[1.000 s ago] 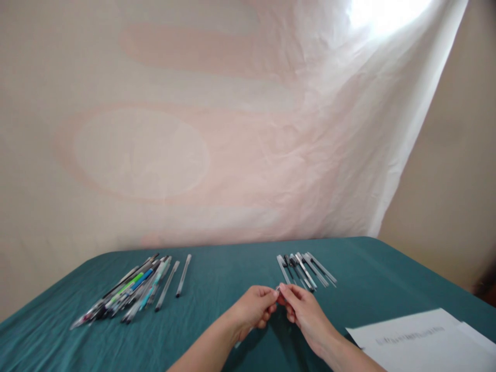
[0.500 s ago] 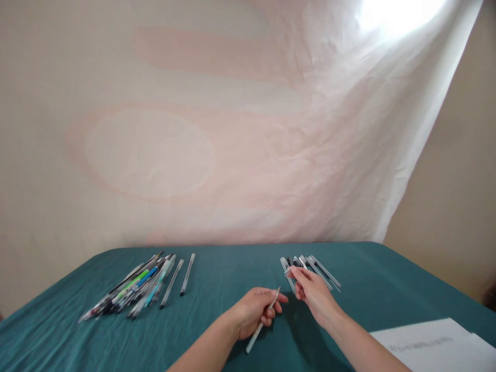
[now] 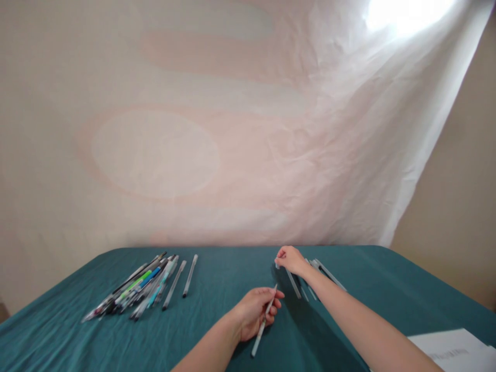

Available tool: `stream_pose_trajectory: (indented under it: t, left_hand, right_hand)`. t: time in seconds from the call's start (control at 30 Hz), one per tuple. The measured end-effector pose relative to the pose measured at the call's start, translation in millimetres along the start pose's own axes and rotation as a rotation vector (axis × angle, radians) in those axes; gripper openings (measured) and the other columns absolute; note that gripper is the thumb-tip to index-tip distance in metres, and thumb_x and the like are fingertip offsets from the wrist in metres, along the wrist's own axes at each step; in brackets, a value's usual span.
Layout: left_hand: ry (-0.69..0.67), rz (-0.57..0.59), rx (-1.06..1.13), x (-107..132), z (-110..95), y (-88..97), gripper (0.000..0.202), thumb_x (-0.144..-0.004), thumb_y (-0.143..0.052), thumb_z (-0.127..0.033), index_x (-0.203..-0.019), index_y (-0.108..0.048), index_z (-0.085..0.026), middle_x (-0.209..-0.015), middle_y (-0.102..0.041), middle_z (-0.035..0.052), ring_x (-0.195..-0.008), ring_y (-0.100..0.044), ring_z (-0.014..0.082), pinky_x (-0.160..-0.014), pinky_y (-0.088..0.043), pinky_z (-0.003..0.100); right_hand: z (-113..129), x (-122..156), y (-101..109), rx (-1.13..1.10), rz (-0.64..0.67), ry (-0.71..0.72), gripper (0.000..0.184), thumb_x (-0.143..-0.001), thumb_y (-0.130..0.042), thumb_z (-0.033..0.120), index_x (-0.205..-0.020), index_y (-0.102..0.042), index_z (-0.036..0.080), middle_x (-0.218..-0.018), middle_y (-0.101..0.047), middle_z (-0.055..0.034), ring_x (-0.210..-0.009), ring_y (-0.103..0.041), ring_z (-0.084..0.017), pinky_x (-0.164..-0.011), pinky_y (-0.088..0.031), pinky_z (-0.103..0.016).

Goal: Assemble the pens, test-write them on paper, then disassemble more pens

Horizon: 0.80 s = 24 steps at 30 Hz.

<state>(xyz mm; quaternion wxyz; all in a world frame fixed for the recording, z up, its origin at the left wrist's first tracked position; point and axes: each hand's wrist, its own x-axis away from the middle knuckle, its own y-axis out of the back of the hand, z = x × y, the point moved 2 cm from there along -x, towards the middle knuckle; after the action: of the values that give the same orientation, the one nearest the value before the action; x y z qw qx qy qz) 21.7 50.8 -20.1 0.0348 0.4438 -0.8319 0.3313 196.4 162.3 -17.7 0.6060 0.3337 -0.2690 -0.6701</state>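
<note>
My left hand (image 3: 260,315) is closed around a slim pale pen (image 3: 259,336). The pen slants, its narrow uncapped tip poking up past the thumb and its other end pointing down towards me. Farther away, my right hand (image 3: 290,258) pinches a small whitish pen cap (image 3: 277,263) between thumb and fingertips, low over the cloth. Just right of that cap lies a row of pens (image 3: 293,283), partly covered by my right hand and forearm.
On the left, a heap of pens and markers (image 3: 143,284) is spread out, with two separate pens (image 3: 189,276) beside it. A white sheet of paper (image 3: 449,343) lies at the near right. The green cloth (image 3: 228,274) covers the table, and a pale sheet hangs behind.
My right hand has moved away from me and slightly left, carrying the cap to the left side of the pen row. My left hand keeps its hold on the pen, barely moving.
</note>
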Motion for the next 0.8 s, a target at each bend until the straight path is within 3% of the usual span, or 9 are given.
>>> stream_pose_trajectory:
  t: [0.1,0.2,0.43,0.63,0.8]
  left_hand:
    - [0.002,-0.004,-0.006,0.0,0.1,0.1,0.015,-0.078,-0.049,-0.021,-0.079,-0.058,-0.01,-0.062,-0.049,0.0014,-0.045,-0.039,0.0031,-0.039,-0.023,0.013]
    - [0.003,-0.003,-0.011,0.0,-0.2,-0.4,0.014,-0.079,-0.048,-0.021,-0.079,-0.057,-0.01,-0.062,-0.049,0.0015,-0.045,-0.039,0.0031,-0.039,-0.023,0.013]
    - [0.0,0.01,-0.007,0.2,-1.0,-0.5,0.015,-0.079,-0.048,-0.021,-0.08,-0.057,-0.009,-0.062,-0.049,0.0017,-0.045,-0.039,0.003,-0.039,-0.022,0.013]
    - [0.012,0.008,0.041,-0.9,0.1,0.9,0.015,-0.08,-0.048,-0.021,-0.082,-0.057,-0.01,-0.062,-0.049,0.0013,-0.044,-0.04,0.0029,-0.039,-0.025,0.013]
    - [-0.067,0.001,0.22,-6.2,-0.4,7.4,0.015,-0.081,-0.048,-0.02,-0.087,-0.055,-0.009,-0.061,-0.052,0.0013,-0.045,-0.047,0.0039,-0.043,-0.035,0.013]
  right_hand:
    - [-0.9,-2.4,-5.4,0.105,0.07,-0.015,0.019,-0.081,-0.054,0.029,-0.092,-0.059,0.014,-0.092,-0.061,-0.004,-0.08,-0.058,-0.015,-0.072,-0.046,-0.031]
    - [-0.9,-2.6,-7.0,0.165,0.112,-0.015,0.026,-0.085,-0.047,0.031,-0.106,-0.052,0.016,-0.106,-0.055,-0.0053,-0.088,-0.056,-0.016,-0.075,-0.048,-0.036]
    - [8.1,3.4,0.9,0.165,0.04,0.022,0.012,-0.073,-0.057,0.019,-0.07,-0.067,0.015,-0.077,-0.068,-0.0061,-0.077,-0.06,-0.016,-0.071,-0.04,-0.024]
    - [25.2,23.8,14.7,0.068,-0.008,0.102,0.016,-0.071,-0.052,0.019,-0.071,-0.067,0.016,-0.076,-0.069,-0.0058,-0.072,-0.06,-0.015,-0.066,-0.038,-0.022]
    - [36.2,69.5,10.8,-0.038,0.013,0.145,0.021,-0.079,-0.044,0.024,-0.075,-0.062,0.016,-0.067,-0.067,-0.0045,-0.063,-0.058,-0.014,-0.06,-0.038,-0.022]
